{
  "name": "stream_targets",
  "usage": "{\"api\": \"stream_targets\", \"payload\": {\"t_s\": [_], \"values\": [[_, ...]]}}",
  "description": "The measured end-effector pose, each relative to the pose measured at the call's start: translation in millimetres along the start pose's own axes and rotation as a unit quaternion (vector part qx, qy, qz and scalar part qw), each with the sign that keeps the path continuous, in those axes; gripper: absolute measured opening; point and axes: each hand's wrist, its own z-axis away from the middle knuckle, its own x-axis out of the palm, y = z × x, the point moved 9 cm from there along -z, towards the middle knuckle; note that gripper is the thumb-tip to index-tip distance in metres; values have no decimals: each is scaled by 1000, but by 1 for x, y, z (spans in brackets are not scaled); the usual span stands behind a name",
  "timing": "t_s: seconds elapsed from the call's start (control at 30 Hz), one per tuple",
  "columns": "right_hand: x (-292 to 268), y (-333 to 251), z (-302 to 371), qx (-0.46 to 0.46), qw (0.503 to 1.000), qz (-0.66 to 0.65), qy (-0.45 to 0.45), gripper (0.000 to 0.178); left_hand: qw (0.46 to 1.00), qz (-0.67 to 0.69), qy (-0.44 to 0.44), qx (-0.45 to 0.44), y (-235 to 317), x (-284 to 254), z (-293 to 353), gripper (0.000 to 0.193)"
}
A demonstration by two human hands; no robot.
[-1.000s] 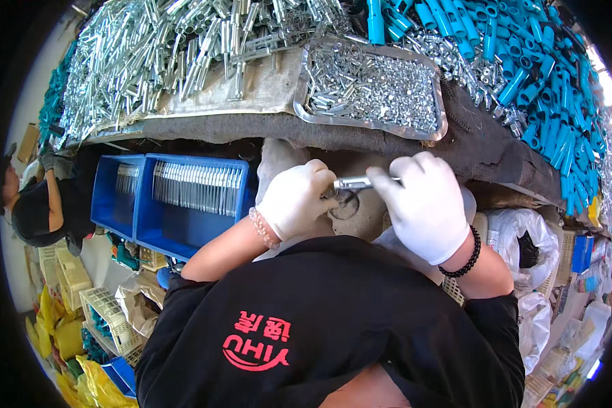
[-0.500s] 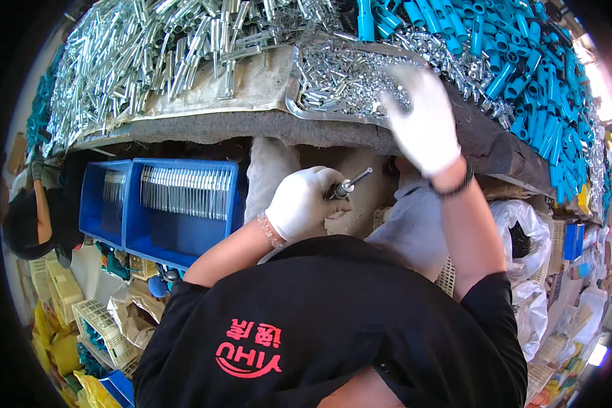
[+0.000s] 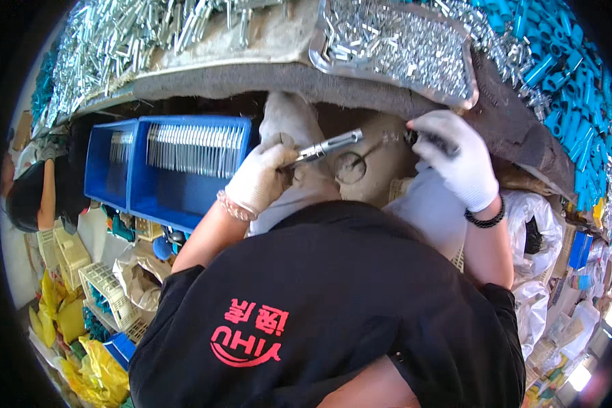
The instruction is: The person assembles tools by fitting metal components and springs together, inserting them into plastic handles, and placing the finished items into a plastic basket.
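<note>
My left hand (image 3: 260, 178), in a white glove, is closed around the lower end of a shiny metal tube (image 3: 334, 143). The tube slants up to the right, over the gap between my knees. To its right my right hand (image 3: 459, 158), gloved too, has its fingers curled in toward the thumb. A small dark shape shows by its fingertips, too blurred to name. A shallow metal tray (image 3: 316, 60) full of small silvery parts (image 3: 394, 41) rests on the bench edge beyond both hands.
Long metal pieces (image 3: 126, 41) heap at the far left of the bench, teal tubes (image 3: 578, 102) at the right. Left of my knees stands a blue bin (image 3: 183, 214) with a row of flat metal strips. Another person (image 3: 30, 197) sits at far left; white plastic sacks (image 3: 534, 234) stand at right.
My right hand has come back from over the tray toward my lap, its fingers curling. My left hand has shifted left, and the tube in it now shows more of its length. The view has shifted.
</note>
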Motion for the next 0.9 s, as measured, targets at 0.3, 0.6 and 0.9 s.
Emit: {"api": "stream_targets", "payload": {"t_s": [0.3, 0.6, 0.9], "values": [[72, 15, 14, 12, 987, -135, -91, 26, 974, -228, -10, -5, -2, 11, 13, 11], [184, -7, 2, 178, 881, -328, -292, 35, 980, -132, -146, 4, -8, -7, 50, 38], [181, 31, -17, 153, 937, -267, -165, 45, 774, -508, 347, 148, 52, -248, 49, 31]]}}
